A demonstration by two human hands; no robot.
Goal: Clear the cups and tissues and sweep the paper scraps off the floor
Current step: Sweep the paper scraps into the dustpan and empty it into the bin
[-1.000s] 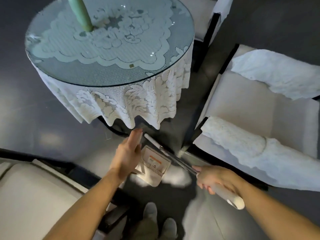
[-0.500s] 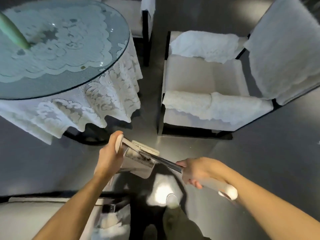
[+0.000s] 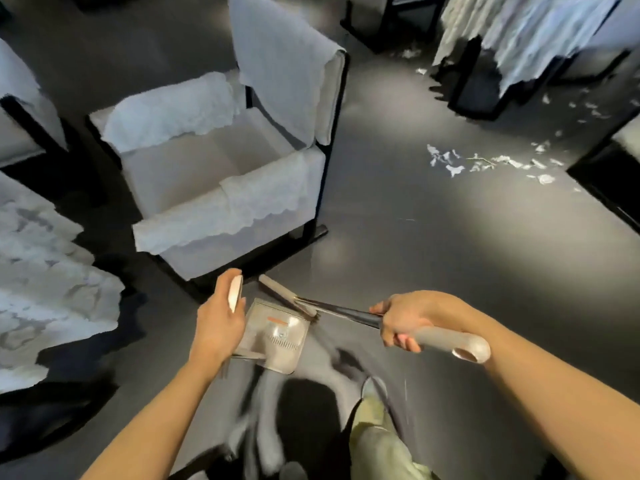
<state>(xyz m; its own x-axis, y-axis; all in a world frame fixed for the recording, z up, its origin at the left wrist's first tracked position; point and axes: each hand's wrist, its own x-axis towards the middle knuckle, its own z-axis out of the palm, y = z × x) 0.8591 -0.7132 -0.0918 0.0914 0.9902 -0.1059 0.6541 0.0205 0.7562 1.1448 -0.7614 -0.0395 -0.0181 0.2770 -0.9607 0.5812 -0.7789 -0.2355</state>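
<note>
My left hand (image 3: 218, 320) grips the upright handle of a beige dustpan (image 3: 277, 337), whose pan hangs below it over the dark floor. My right hand (image 3: 401, 320) grips the pale handle of a broom (image 3: 446, 342); its dark shaft runs left to the broom head (image 3: 287, 294) just above the pan. White paper scraps (image 3: 485, 162) lie scattered on the floor at the upper right, well away from both hands. No cups or tissues are in view.
A white armchair (image 3: 214, 174) with lace covers stands ahead on the left. A lace tablecloth (image 3: 45, 271) hangs at the left edge. More draped furniture (image 3: 526, 36) and dark frames stand at the upper right. My legs and shoe (image 3: 374, 403) are below.
The view has swung right, away from the round glass table, bringing the scattered scraps into sight. Both hands keep hold of the dustpan and broom.
</note>
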